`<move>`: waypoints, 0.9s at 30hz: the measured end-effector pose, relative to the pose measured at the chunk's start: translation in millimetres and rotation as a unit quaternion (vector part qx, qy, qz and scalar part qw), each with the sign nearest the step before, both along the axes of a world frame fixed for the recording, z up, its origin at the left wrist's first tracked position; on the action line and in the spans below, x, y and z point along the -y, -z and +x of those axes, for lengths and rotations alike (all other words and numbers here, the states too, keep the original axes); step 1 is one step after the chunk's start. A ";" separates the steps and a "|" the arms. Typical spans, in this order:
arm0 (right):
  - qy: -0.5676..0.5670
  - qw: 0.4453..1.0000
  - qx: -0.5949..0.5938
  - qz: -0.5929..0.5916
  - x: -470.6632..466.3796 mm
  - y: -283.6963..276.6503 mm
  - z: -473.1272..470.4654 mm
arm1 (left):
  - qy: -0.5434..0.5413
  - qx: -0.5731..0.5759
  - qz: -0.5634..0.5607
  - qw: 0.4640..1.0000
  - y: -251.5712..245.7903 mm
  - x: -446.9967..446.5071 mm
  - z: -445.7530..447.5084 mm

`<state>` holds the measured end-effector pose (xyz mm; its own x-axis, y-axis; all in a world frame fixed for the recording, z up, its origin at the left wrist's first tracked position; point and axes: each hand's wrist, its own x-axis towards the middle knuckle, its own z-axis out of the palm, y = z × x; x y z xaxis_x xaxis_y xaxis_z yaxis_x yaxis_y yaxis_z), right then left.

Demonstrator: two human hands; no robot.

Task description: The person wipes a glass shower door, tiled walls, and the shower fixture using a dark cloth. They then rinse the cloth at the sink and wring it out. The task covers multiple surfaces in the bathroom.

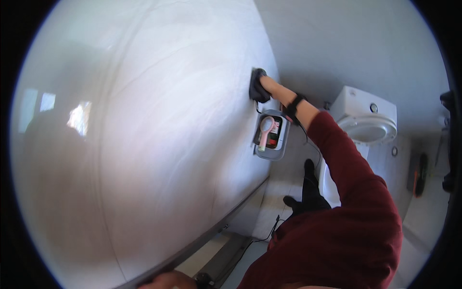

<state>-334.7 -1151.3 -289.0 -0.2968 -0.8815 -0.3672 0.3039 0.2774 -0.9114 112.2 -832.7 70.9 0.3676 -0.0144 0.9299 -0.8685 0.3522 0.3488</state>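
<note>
My right hand presses a dark cloth flat against the glossy, pale marbled wall. Most of its fingers are hidden by the cloth. A dark band circles that wrist, below a dark red sleeve. Just below the cloth, a grey plastic basket sits close to the wall, with a pink round-headed brush or hand mirror and bottles inside. At the bottom edge, my left hand is partly cut off beside the dark trim along the wall's edge. Its fingers are not clear.
On the right stands a white toilet with a cistern. Thin dark cables run by the basket and across the floor. My dark-clad feet are beside the toilet's base. A dark object with an orange edge is at far right.
</note>
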 end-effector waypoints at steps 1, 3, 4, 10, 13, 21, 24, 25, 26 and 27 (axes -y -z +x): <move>-0.021 0.999 -0.031 -0.026 -13.3 -5.0 9.6 | -0.007 -0.005 -0.005 1.000 2.8 0.8 9.0; -0.102 0.989 -0.031 -0.104 -41.1 -29.2 27.4 | -0.048 -0.024 -0.042 0.998 8.2 -6.3 27.1; -0.122 0.984 -0.051 -0.120 -63.4 -43.1 44.4 | -0.072 0.022 -0.011 0.997 11.9 -9.6 33.4; -0.086 0.921 -0.322 -0.202 -217.0 -120.6 182.8 | 0.058 0.103 0.033 0.992 31.5 12.9 36.0; -0.111 0.881 -0.390 -0.245 -271.8 -115.7 250.2 | 0.226 0.068 0.049 0.971 23.2 33.1 27.0; -0.183 0.925 -0.286 -0.169 -350.6 -17.2 317.6 | 0.227 0.140 0.013 0.964 -0.6 36.7 11.6; -0.185 0.946 -0.252 -0.084 -349.5 15.1 323.1 | 0.236 0.140 0.009 0.962 2.0 36.6 11.8; -0.174 0.954 -0.228 -0.092 -345.6 22.9 322.8 | 0.237 0.140 -0.001 0.961 5.1 36.6 12.6; -0.178 0.961 -0.205 -0.057 -340.1 25.9 322.4 | 0.238 0.139 -0.003 0.961 6.0 36.9 13.0; -0.170 0.966 -0.192 -0.013 -335.4 26.5 319.4 | 0.240 0.133 -0.002 0.961 7.5 37.1 13.5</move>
